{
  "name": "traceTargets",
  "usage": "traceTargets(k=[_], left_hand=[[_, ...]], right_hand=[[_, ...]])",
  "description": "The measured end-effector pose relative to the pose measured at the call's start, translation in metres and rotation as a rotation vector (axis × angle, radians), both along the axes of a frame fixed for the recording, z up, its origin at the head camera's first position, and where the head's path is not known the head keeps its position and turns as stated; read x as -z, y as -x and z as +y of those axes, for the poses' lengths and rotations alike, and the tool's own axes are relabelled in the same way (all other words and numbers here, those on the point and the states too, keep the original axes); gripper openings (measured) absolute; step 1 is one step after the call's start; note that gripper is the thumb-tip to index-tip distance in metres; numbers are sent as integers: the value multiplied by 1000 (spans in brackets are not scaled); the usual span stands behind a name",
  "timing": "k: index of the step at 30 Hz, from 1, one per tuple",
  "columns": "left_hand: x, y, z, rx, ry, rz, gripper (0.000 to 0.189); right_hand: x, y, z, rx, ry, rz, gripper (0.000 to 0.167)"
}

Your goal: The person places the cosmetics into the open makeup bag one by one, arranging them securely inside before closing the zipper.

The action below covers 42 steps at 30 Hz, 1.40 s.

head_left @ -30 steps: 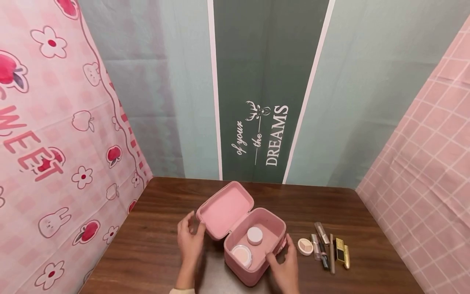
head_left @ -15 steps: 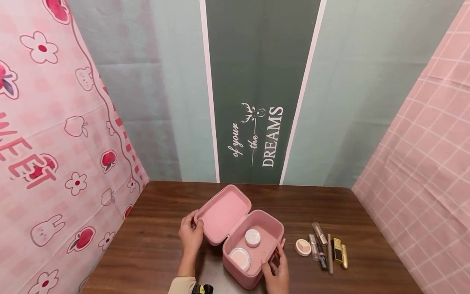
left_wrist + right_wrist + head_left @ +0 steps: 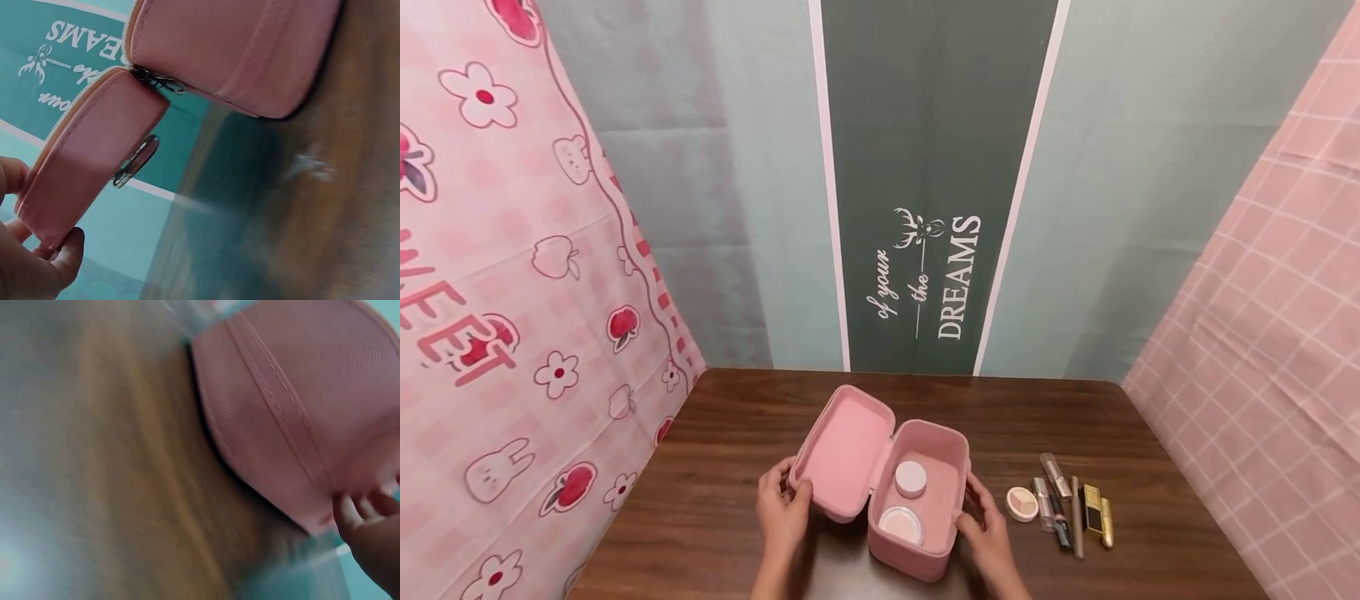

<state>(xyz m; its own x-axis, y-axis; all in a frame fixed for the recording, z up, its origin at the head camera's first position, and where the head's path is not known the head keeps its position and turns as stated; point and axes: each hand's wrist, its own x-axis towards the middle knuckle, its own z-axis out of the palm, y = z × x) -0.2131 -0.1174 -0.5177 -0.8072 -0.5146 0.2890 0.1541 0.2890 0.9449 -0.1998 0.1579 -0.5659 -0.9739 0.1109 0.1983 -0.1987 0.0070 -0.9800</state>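
Note:
A pink zip-up cosmetic case [image 3: 917,562] stands with its lid [image 3: 842,458] folded open to the left. My left hand [image 3: 784,504] grips the lid's outer edge, thumb on one side and fingers on the other, as the left wrist view also shows. My right hand [image 3: 987,529] holds the right wall of the case; its thumb is at the rim, with the fingers along the outside. Inside lie a white-lidded jar [image 3: 911,479] and, nearer me, a round compact [image 3: 901,526]. A metal ring clip [image 3: 137,161] hangs by the lid in the left wrist view.
On the wooden table [image 3: 700,517], right of the case, lie a round three-colour palette [image 3: 1022,504], clear-capped tubes [image 3: 1055,476], a slim brown pencil [image 3: 1077,517], a black-and-gold compact [image 3: 1092,509] and a gold tube [image 3: 1107,523]. Patterned cloth hangs around the table.
The case has turned counter-clockwise on the table, its lid swinging left and toward me. My left hand, first beside the lid, now grips it; my right hand has shifted along the case wall.

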Motion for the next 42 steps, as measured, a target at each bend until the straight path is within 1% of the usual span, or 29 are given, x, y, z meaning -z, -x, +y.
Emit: traceTargets(k=[4,7,9,11,13,18,20,22,24,26,29,31,32,34,37,40,42], left_hand=[[5,-20,6,0,-81,17,37],[11,-32,13,-26,-145,33,39],[15,-38,18,-53,-160,36,39],[18,-40,22,-76,-160,34,40],[19,-41,25,-86,-155,34,40],[17,-41,27,-91,-166,16,40],[16,-42,27,-95,-175,1,41],[14,-44,27,-93,-182,-12,42],[12,-44,26,-89,-178,-29,42],[11,-44,25,-79,-180,-27,43],[11,-42,23,-68,-182,-26,44],[10,-41,22,-63,-184,-16,44],[9,-41,21,-60,-185,-17,44],[6,-42,22,-59,-181,-27,44],[5,-44,23,-66,-167,-55,45],[6,-45,23,-72,-156,-78,45],[8,-46,22,-69,-154,-64,46]], right_hand=[[1,18,12,-98,34,-4,54],[-1,31,17,-142,22,15,53],[-3,38,19,-161,11,26,53],[-4,44,21,-162,4,28,52],[-5,46,22,-153,2,30,52],[-5,46,22,-143,-1,23,50],[-6,44,21,-138,-33,12,49],[-10,41,21,-130,-85,-4,48],[-18,36,23,-110,-184,-34,44],[-27,31,26,-104,-327,-53,41],[-44,26,31,-129,-548,-70,38],[-53,22,35,-149,-672,-59,38],[-57,21,37,-157,-715,-56,39],[-62,17,40,-157,-777,-58,39],[-64,11,43,-124,-821,-53,38],[-60,8,46,-50,-861,9,38],[-52,7,48,20,-879,77,42]])
